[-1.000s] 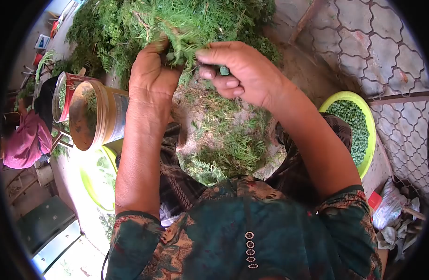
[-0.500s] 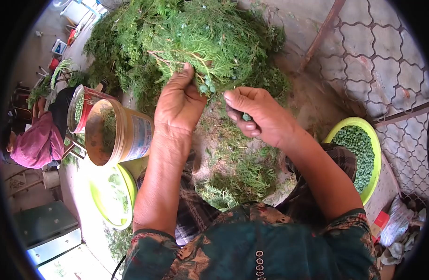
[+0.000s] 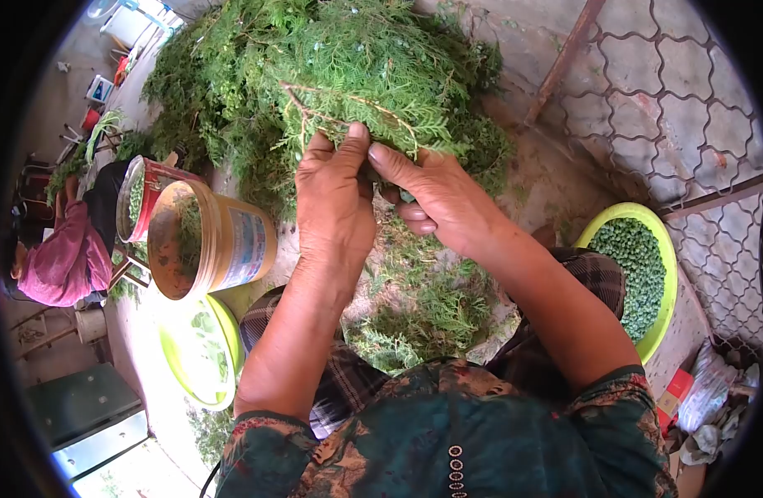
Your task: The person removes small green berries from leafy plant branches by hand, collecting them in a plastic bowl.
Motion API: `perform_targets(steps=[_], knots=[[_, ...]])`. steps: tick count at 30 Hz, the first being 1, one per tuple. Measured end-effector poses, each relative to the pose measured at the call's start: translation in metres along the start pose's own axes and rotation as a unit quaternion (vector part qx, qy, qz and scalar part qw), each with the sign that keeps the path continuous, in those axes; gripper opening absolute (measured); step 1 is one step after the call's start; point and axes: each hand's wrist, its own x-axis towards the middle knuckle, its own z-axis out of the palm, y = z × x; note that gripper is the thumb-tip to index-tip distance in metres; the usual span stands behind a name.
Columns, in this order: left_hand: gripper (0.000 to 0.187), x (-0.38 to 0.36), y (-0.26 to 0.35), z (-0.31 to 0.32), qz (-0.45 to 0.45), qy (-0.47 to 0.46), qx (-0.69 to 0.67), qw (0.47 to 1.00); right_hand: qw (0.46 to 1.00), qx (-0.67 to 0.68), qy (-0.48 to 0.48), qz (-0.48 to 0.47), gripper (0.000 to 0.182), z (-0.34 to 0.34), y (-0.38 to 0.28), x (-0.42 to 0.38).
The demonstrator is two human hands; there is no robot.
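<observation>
My left hand (image 3: pixel 336 195) is closed on a green sprig (image 3: pixel 373 108) with a brown stem, its thumb over the stem's lower end. Right beside it, my right hand (image 3: pixel 440 195) has its thumb and fingers curled together near the same sprig; a bit of green shows under the fingers, but what they grip is mostly hidden. Behind both hands rises a large heap of green branches (image 3: pixel 224 91). On the right stands a yellow-green basin (image 3: pixel 670 274) holding many small green berries (image 3: pixel 630 274).
To the left are a tan bucket (image 3: pixel 253 245), a red bucket (image 3: pixel 153 187) and another yellow-green basin (image 3: pixel 232 332). A person in a maroon top (image 3: pixel 66 266) sits at the far left. Loose sprigs (image 3: pixel 435 311) lie on the ground between my knees. A wire mesh (image 3: pixel 660 108) is at the right.
My right hand has come up against my left at the sprig. The sprig has turned, and the berry cluster that showed beside my left hand is out of sight.
</observation>
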Motion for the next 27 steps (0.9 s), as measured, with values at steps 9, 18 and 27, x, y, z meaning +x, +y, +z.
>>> perform_targets(steps=[9, 18, 27], knots=[[0.01, 0.042, 0.027, -0.036, 0.027, 0.114, -0.054, 0.992, 0.985, 0.144, -0.067, 0.059, 0.025, -0.007, 0.014, -0.009], [0.01, 0.03, -0.004, -0.028, -0.084, 0.055, -0.102, 0.99, 0.973, 0.22, -0.013, 0.071, 0.017, -0.011, 0.02, -0.003], [0.007, 0.009, -0.006, -0.008, -0.023, 0.042, -0.045, 0.998, 0.998, 0.028, 0.049, -0.039, 0.021, -0.005, 0.021, 0.002]])
